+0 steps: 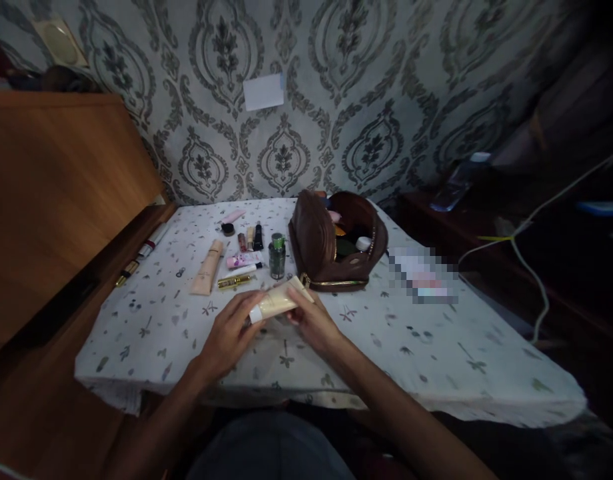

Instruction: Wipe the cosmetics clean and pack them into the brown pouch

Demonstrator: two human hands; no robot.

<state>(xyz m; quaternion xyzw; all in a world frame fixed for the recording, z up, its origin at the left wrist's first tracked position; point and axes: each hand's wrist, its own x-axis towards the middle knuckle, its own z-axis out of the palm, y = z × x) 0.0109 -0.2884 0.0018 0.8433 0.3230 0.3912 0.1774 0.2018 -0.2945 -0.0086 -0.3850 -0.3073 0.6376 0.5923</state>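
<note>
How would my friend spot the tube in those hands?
Find the big brown bag on the white patterned tablecloth. Near its front left corner is a pale yellow, white-capped tube. Unlike the peach tube lying farther left, it's in the left hand and right hand.

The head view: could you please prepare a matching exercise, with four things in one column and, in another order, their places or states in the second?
Things:
1. Pale yellow tube
2. Brown bag
3. Green-capped bottle
4. White rectangle

Places or states:
A. On the patterned wall
B. Open, with items inside
C. Between left hand and right hand
D. Standing upright

Pairs: 1-C, 2-B, 3-D, 4-A
</note>
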